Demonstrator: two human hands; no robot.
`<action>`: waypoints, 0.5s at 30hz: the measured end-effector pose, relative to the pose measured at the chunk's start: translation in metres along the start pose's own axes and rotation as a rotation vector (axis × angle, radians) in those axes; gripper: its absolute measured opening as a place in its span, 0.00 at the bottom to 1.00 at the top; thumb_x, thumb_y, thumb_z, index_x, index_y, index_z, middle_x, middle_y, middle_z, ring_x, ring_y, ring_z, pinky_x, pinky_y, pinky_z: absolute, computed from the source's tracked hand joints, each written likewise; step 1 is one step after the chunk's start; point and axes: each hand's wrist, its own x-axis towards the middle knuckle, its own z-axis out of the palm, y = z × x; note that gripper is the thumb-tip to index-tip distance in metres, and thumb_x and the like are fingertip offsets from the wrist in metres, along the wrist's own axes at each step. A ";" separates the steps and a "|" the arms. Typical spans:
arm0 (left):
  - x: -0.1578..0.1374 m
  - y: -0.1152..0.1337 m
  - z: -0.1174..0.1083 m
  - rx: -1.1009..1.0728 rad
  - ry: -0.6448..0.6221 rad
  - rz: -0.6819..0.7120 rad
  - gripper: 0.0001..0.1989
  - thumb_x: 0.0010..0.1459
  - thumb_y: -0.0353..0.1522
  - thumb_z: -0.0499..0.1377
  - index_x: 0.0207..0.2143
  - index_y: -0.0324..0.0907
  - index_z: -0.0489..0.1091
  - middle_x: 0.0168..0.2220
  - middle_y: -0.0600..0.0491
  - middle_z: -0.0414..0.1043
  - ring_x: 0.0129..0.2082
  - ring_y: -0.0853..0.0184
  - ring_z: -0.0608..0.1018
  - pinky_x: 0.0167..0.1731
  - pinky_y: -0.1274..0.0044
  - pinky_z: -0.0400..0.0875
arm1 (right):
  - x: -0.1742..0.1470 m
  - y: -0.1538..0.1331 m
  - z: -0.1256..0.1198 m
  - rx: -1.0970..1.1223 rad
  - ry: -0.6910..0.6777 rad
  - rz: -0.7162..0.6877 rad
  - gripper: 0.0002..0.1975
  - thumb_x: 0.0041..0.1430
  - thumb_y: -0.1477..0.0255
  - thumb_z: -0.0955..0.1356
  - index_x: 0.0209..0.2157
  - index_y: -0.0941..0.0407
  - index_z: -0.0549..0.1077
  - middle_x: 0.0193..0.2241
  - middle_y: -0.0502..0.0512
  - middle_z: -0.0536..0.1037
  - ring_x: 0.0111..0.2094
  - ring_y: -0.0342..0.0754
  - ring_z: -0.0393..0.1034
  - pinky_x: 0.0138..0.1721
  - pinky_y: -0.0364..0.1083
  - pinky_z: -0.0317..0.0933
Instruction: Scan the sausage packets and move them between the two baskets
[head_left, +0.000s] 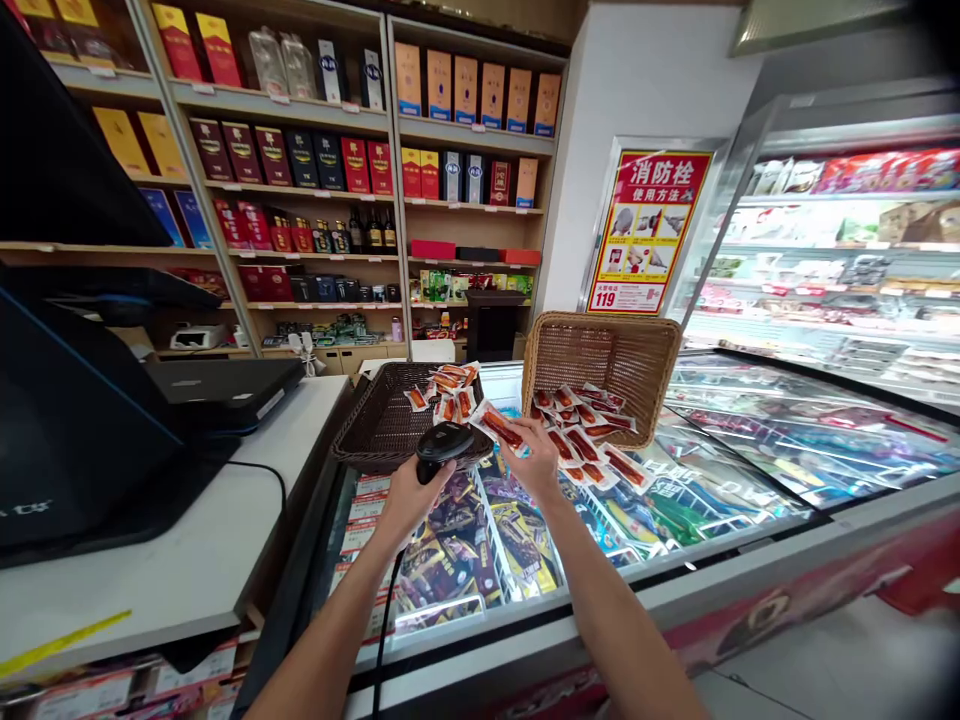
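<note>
My left hand is wrapped round a black barcode scanner, whose cable hangs down past my forearm. In my right hand is a packaged sausage, pinched at its near end and held just right of the scanner's head. Behind the scanner a dark brown wicker basket holds several packaged sausages at its right side. To the right a tan wicker basket lies tilted with its opening toward me. More packaged sausages lie in it and spill over onto the freezer's glass top.
Both baskets rest on a glass-topped chest freezer filled with packaged goods. At the left, a white counter carries a dark checkout machine. Shelves of boxed bottles line the back wall; a lit refrigerated display stands at the right.
</note>
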 end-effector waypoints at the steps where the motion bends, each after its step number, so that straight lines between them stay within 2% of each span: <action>1: 0.000 -0.001 0.000 0.007 0.001 0.006 0.23 0.53 0.54 0.65 0.27 0.45 0.65 0.15 0.59 0.66 0.16 0.67 0.69 0.21 0.77 0.62 | 0.000 0.000 0.000 0.004 -0.005 -0.002 0.12 0.64 0.64 0.68 0.43 0.52 0.83 0.43 0.61 0.81 0.46 0.54 0.79 0.49 0.54 0.77; 6: 0.001 -0.003 0.001 0.004 0.005 0.009 0.24 0.53 0.55 0.64 0.29 0.44 0.67 0.17 0.57 0.67 0.17 0.66 0.71 0.22 0.76 0.63 | -0.001 -0.001 0.000 -0.023 -0.016 0.026 0.13 0.64 0.64 0.68 0.43 0.52 0.82 0.44 0.61 0.82 0.46 0.53 0.79 0.51 0.53 0.77; 15: -0.001 0.001 0.001 0.081 0.018 0.062 0.21 0.54 0.51 0.64 0.30 0.43 0.70 0.17 0.56 0.68 0.17 0.65 0.69 0.21 0.76 0.63 | -0.002 -0.002 0.001 -0.026 -0.004 0.036 0.13 0.62 0.63 0.68 0.42 0.52 0.83 0.44 0.60 0.83 0.45 0.53 0.80 0.49 0.53 0.78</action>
